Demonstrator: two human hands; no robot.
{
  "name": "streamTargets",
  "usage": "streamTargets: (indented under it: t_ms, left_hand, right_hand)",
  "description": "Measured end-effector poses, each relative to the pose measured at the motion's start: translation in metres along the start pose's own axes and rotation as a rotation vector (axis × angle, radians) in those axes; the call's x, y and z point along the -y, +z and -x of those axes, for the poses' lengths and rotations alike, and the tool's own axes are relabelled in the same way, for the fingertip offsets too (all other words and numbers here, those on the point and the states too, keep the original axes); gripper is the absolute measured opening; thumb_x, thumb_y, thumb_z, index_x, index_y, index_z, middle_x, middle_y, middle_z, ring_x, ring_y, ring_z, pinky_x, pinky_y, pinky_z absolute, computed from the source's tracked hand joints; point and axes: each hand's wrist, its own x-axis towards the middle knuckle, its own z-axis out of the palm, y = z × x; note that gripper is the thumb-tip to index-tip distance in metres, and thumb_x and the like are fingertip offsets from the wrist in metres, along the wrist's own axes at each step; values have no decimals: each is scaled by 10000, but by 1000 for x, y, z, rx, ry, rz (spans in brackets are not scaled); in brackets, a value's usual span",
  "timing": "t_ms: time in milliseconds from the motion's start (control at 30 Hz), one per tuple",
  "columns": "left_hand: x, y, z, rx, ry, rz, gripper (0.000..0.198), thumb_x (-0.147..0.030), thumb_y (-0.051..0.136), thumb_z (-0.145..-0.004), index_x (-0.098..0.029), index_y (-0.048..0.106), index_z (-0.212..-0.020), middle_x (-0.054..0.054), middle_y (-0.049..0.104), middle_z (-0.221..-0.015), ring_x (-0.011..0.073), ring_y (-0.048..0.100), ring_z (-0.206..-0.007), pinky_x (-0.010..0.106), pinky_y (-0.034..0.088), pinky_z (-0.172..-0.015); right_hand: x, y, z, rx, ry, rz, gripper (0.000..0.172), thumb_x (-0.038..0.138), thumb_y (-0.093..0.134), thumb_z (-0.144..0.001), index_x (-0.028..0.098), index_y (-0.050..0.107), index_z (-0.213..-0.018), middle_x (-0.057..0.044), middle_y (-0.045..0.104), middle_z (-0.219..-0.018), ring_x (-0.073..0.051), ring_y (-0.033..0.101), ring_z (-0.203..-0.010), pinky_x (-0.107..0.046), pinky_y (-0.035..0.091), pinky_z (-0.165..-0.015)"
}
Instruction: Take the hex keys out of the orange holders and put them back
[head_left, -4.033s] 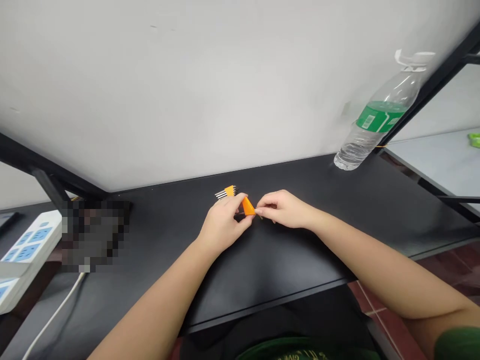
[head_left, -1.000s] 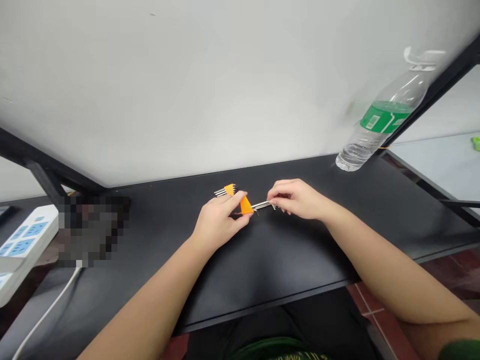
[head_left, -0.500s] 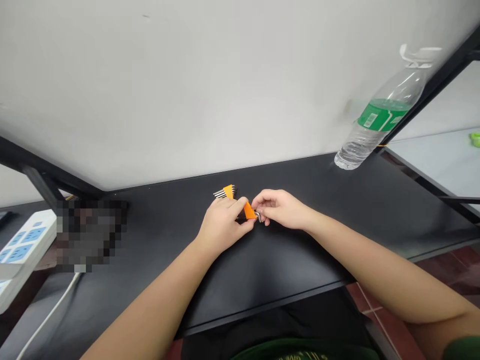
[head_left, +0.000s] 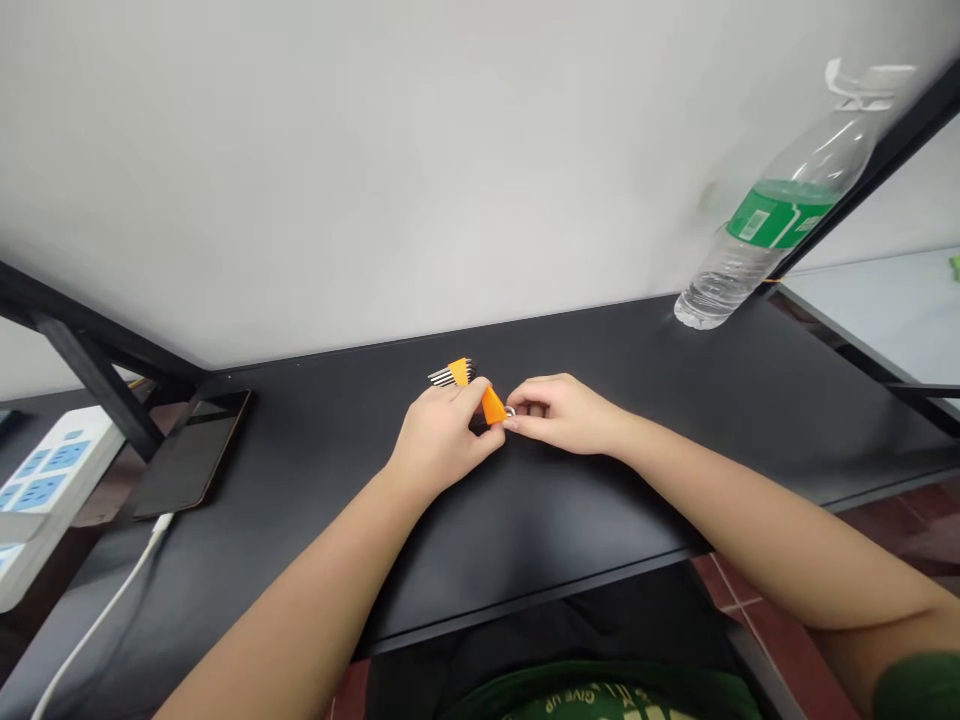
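Note:
My left hand point(head_left: 442, 430) is closed around an orange hex key holder point(head_left: 493, 405), gripping it between thumb and fingers. At the holder's right side, the bent end of a shiny metal hex key point(head_left: 510, 411) shows. My right hand point(head_left: 562, 415) pinches at that metal end with thumb and fingertips, which partly hide it. Just behind my left hand lies a second hex key set point(head_left: 458, 372), an orange holder with several silver keys side by side, on the black tabletop point(head_left: 337, 430).
A large water bottle point(head_left: 780, 215) with a green label stands at the back right, by the black frame. To the left lie a phone point(head_left: 193, 455) with a white cable point(head_left: 97, 620) and a white power strip point(head_left: 56, 475). A grey wall point(head_left: 450, 170) closes off the back.
My right fingertips have closed in on the metal end at the holder, covering more of it. My left hand keeps its hold. The view has shifted slightly.

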Motion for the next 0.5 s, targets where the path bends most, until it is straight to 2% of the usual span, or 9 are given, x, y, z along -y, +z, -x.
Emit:
streamTargets:
  t_ms: [67, 133, 233, 333, 400, 500]
  left_hand:
    - [-2, 0, 1, -6, 11, -6, 136, -340, 643, -820, -237, 611, -904, -2, 679, -742, 206, 647, -740, 322, 457, -720]
    - [-3, 0, 1, 0, 9, 4, 136, -356, 648, -827, -237, 594, -862, -10, 672, -725, 194, 634, -723, 310, 446, -708]
    - [-1, 0, 2, 34, -7, 56, 181, -388, 662, -832, -236, 564, -816, -24, 666, -721, 176, 616, -715, 292, 441, -702]
    - [0, 2, 2, 38, -32, 114, 205, -400, 670, -825, -235, 558, -783, -32, 640, -699, 159, 600, -705, 275, 437, -698]
    - [0, 4, 2, 21, -41, 132, 209, -401, 673, -818, -232, 561, -768, -35, 622, -685, 150, 590, -692, 267, 433, -689]
    - [0, 6, 2, 21, -38, 123, 222, -403, 679, -806, -227, 557, -746, -40, 598, -657, 141, 572, -665, 264, 423, -663]
  right_hand:
    - [3, 6, 1, -17, 2, 9, 98, 242, 649, -900, 181, 710, -852, -3, 686, -784, -120, 595, -675, -250, 459, -654]
    - [3, 9, 2, 16, 88, -71, 115, 218, 607, -909, 189, 690, -835, 9, 678, -722, -119, 617, -627, -244, 475, -625]
    - [-1, 7, 3, 117, 242, -292, 127, 277, 582, -941, 200, 663, -879, 17, 671, -671, -136, 658, -584, -252, 526, -590]
    - [-5, 5, 2, 164, 289, -419, 173, 326, 590, -952, 195, 647, -855, 5, 683, -675, -152, 688, -602, -269, 559, -602]
    - [-5, 4, 2, 178, 300, -394, 210, 340, 578, -965, 191, 665, -845, 2, 688, -663, -153, 694, -611, -269, 559, -621]
    - [-2, 2, 2, 176, 261, -197, 251, 319, 536, -993, 195, 693, -842, 16, 676, -633, -134, 661, -590, -257, 520, -632]
